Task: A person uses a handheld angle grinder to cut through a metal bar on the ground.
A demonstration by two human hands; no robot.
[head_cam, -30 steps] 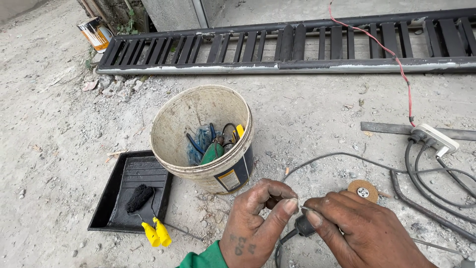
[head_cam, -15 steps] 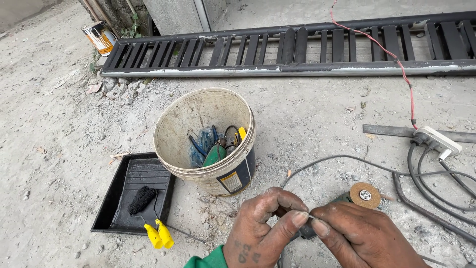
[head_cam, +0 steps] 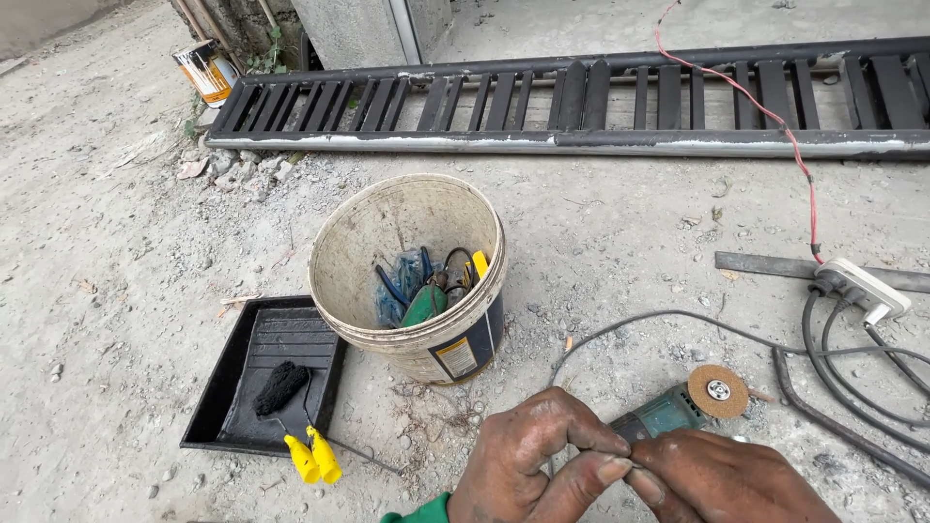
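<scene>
Grinder by hands: teal body, tan disc. Bucket cream with dark blue label, teal and blue tools inside. Tray black, roller handle yellow. Gate black. Wire red.

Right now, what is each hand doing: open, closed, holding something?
Left hand: fingers pinched shut against the right fingertips; what they pinch cannot be told.
Right hand: closed, fingertips meeting the left; held item cannot be told.

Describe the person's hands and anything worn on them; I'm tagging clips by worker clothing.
Both hands are bare, no gloves or rings showing. The left hand is smeared with grey dust and grime, and a bright green cuff shows at its wrist. The right hand is dusty too; its wrist is out of frame.
</scene>
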